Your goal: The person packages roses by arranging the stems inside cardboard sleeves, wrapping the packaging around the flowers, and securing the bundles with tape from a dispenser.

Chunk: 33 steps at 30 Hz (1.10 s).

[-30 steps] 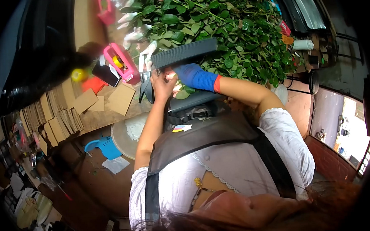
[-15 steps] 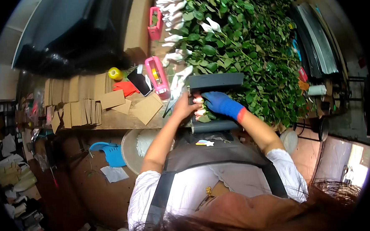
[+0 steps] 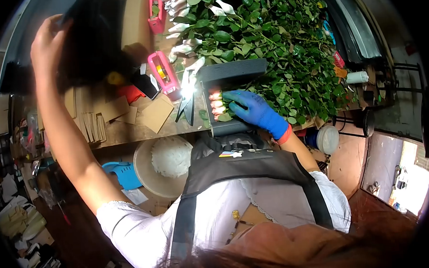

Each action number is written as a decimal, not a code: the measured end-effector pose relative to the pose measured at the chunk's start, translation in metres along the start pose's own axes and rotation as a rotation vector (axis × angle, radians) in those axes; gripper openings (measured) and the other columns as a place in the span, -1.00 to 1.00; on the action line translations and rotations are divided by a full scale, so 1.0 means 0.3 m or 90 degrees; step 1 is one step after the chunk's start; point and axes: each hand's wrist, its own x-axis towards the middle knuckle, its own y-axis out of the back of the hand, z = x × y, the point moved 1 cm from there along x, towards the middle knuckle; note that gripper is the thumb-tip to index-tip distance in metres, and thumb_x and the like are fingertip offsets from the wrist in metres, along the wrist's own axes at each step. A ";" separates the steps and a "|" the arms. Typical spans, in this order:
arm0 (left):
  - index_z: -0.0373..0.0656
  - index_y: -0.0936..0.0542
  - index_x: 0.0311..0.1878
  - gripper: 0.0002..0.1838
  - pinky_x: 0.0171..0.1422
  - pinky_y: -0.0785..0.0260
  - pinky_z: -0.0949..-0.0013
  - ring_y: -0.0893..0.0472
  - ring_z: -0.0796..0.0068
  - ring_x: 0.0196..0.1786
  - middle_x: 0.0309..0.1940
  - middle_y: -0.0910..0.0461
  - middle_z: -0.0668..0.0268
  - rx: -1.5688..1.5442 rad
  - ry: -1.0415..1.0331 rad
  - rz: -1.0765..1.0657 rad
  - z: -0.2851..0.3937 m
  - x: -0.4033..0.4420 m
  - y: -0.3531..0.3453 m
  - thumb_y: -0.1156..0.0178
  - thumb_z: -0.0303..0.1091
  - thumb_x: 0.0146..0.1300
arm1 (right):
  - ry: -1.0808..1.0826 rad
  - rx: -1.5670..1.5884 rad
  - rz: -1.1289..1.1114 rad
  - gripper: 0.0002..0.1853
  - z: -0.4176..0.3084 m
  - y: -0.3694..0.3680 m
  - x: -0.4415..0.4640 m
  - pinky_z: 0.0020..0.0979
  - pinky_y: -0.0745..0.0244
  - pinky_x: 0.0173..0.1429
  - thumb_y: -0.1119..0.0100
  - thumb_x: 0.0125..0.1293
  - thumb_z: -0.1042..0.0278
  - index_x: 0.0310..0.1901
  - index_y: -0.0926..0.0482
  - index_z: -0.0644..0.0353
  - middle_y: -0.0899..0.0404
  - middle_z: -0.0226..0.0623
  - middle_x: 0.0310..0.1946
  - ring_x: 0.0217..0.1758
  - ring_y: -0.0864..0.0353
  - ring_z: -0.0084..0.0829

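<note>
My left hand [image 3: 49, 43] is bare and raised at the far left, over a stack of black plastic sheets [image 3: 88, 43]. Its fingers are bent with the thumb apart, and I see nothing held in them. My right hand [image 3: 254, 110] wears a blue glove with a red cuff. Its fingers lie stretched and spread beside a row of pink-and-cream roses [image 3: 217, 104], against their leafy stems. These roses rest in a dark ridged holder [image 3: 233, 71] with raised sides. Scissors [image 3: 187, 108] lie on the table just left of it.
Leafy rose stems [image 3: 277, 43] with white-wrapped heads [image 3: 183, 48] cover the table's right side. Pink tape dispensers [image 3: 164, 74], a phone [image 3: 145, 84] and cardboard pieces [image 3: 156, 112] are on the left. Below the edge stands a round bin [image 3: 143, 169] beside a blue plastic piece [image 3: 122, 174].
My left hand has left the roses and swung up and left to the black sheets. My right hand stays by the roses, and the whole view has shifted slightly.
</note>
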 end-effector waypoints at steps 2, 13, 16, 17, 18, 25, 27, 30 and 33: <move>-0.08 -0.72 -0.02 -0.74 -0.09 -0.49 0.34 -0.64 0.33 -0.24 -0.20 -0.72 0.28 -0.145 -0.048 0.186 0.233 -0.145 0.059 -0.34 -0.19 0.31 | -0.095 0.154 -0.002 -0.55 -0.026 0.008 0.018 -0.30 -0.60 0.16 -0.14 0.45 0.32 0.31 -0.47 0.28 -0.62 -0.10 0.17 0.16 -0.68 -0.28; -0.13 -0.65 0.04 -0.56 0.01 -0.39 0.25 -0.59 0.27 -0.08 -0.06 -0.61 0.23 -0.261 -0.127 0.017 0.764 -0.877 -0.362 -0.49 -0.23 0.09 | -0.396 0.293 0.001 -0.73 0.066 0.160 0.055 -0.56 -0.43 -0.23 -0.23 0.43 0.17 -0.07 -0.60 0.24 -0.54 -0.55 -0.37 -0.36 -0.41 -0.71; -0.24 -0.58 0.02 -0.53 -0.01 -0.40 0.26 -0.53 0.22 -0.08 -0.12 -0.54 0.19 -0.374 0.217 -0.074 0.716 -0.987 -0.516 -0.48 -0.17 0.17 | -0.427 0.262 -0.013 -0.69 0.282 0.115 -0.123 -0.49 -0.46 -0.21 -0.25 0.40 0.12 -0.07 -0.60 0.23 -0.59 -0.44 -0.34 -0.37 -0.46 -0.61; -0.27 -0.62 -0.13 -0.64 -0.12 -0.39 0.30 -0.52 0.34 -0.22 -0.32 -0.53 0.23 -0.408 0.314 -0.194 0.712 -1.007 -0.554 -0.43 -0.15 0.25 | -0.463 0.173 -0.079 -0.68 0.328 0.117 -0.155 -0.43 -0.49 -0.19 -0.23 0.39 0.09 -0.07 -0.61 0.21 -0.62 -0.38 -0.33 -0.35 -0.52 -0.53; -0.29 -0.62 -0.27 -0.66 -0.20 -0.37 0.33 -0.49 0.42 -0.34 -0.49 -0.48 0.27 -0.541 0.429 -0.439 0.678 -1.100 -0.656 -0.38 -0.14 0.30 | -0.496 0.085 -0.143 -0.67 0.370 0.121 -0.181 -0.37 -0.52 -0.16 -0.22 0.38 0.07 -0.08 -0.62 0.20 -0.66 -0.32 -0.31 -0.33 -0.58 -0.46; -0.31 -0.62 -0.32 -0.57 -0.28 -0.40 0.12 -0.61 0.07 -0.44 -0.51 -0.59 -0.04 -0.479 0.425 -0.322 0.632 -1.209 -0.919 -0.18 -0.05 0.43 | -0.355 -0.416 -0.358 -0.63 0.274 0.110 -0.037 -0.09 -0.60 0.04 -0.17 0.30 -0.03 -0.16 -0.72 0.12 -0.73 -0.11 -0.17 -0.04 -0.72 -0.15; -0.27 -0.65 -0.27 -0.63 -0.29 -0.41 0.13 -0.64 0.01 -0.40 -0.47 -0.61 -0.05 -0.482 0.404 -0.373 0.598 -1.200 -0.913 -0.21 -0.09 0.42 | -0.372 -0.447 -0.442 -0.62 0.271 0.088 -0.023 -0.10 -0.59 0.07 -0.19 0.28 -0.04 -0.13 -0.72 0.09 -0.73 -0.13 -0.14 -0.01 -0.71 -0.16; -0.30 -0.55 -0.40 -0.64 -0.37 -0.27 0.31 -0.33 0.62 -0.48 -0.64 -0.40 0.24 -0.536 0.353 -0.381 0.651 -1.160 -0.830 -0.22 -0.20 0.45 | -0.378 -0.439 -0.504 -0.63 0.248 0.099 0.016 -0.10 -0.59 0.09 -0.21 0.25 -0.03 -0.09 -0.71 0.06 -0.73 -0.17 -0.10 0.01 -0.71 -0.16; -0.28 -0.46 -0.49 -0.55 -0.45 -0.21 0.20 -0.22 0.34 -0.59 -0.68 -0.32 0.12 -0.483 0.301 -0.379 0.686 -1.205 -0.863 -0.33 -0.13 0.36 | -0.340 -0.408 -0.519 -0.63 0.234 0.101 0.046 -0.11 -0.59 0.08 -0.23 0.24 -0.03 -0.07 -0.68 0.03 -0.72 -0.22 -0.11 0.01 -0.70 -0.17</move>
